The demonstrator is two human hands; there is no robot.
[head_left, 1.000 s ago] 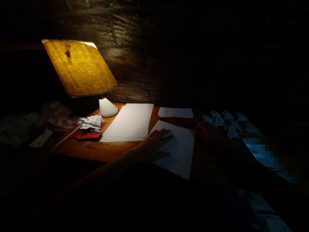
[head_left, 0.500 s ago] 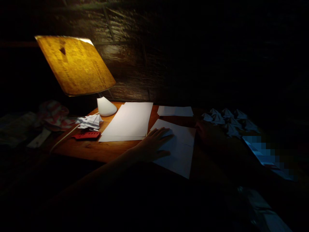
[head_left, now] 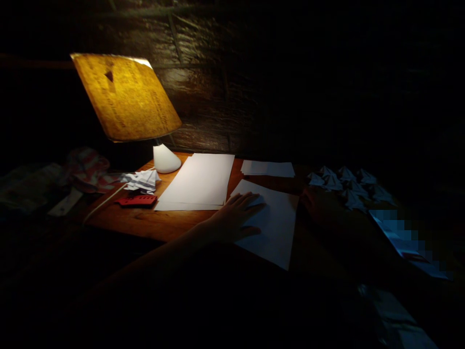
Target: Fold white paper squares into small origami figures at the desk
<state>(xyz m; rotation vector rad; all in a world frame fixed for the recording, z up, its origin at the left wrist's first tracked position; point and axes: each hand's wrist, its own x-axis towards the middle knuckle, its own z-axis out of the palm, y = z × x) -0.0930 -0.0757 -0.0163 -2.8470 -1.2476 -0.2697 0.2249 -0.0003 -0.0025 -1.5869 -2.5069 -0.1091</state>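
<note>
My left hand (head_left: 241, 218) lies flat on a sheet of white paper (head_left: 274, 242), its fingers spread towards the right. The sheet sits at a slant on the wooden table, its lower corner near the front edge. In deep shadow by the sheet's upper right corner is my right hand (head_left: 309, 201); its fingers are too dark to make out. Left of the sheet lies a stack of larger white paper (head_left: 199, 182), close to my left hand. Behind it rests a small pile of cut paper (head_left: 268, 168).
A lit lamp with a yellow shade (head_left: 127, 99) stands at the back left. In front are a crumpled or folded paper piece (head_left: 143, 180) and a red notched object (head_left: 138, 200). Several folded paper shapes (head_left: 352, 186) sit at the right, near a bluish bright strip (head_left: 395, 237).
The whole view has shifted slightly, so things appear a little farther right. My left hand still lies flat on the sheet, and the papers keep their places.
</note>
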